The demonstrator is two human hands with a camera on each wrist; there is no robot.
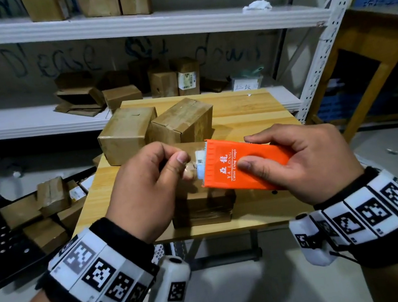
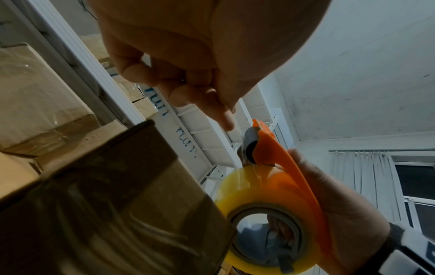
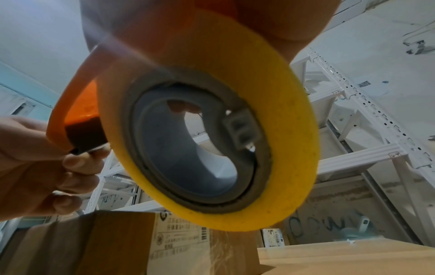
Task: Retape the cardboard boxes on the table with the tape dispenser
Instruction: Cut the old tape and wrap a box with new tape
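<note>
Tape dispenser (image 1: pixel 242 163): long axis left-right, cutter end pointing left.
Right hand (image 1: pixel 305 160): grips dispenser.
Left hand (image 1: pixel 146 184): pinches tape end (image 1: pixel 190 171).

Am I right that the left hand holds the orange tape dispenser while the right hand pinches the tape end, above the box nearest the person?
Not quite: the hands are swapped. The head view shows the right hand holding the orange tape dispenser while the left hand pinches the tape end. The rest holds: both are above the nearest box on the table.
</note>
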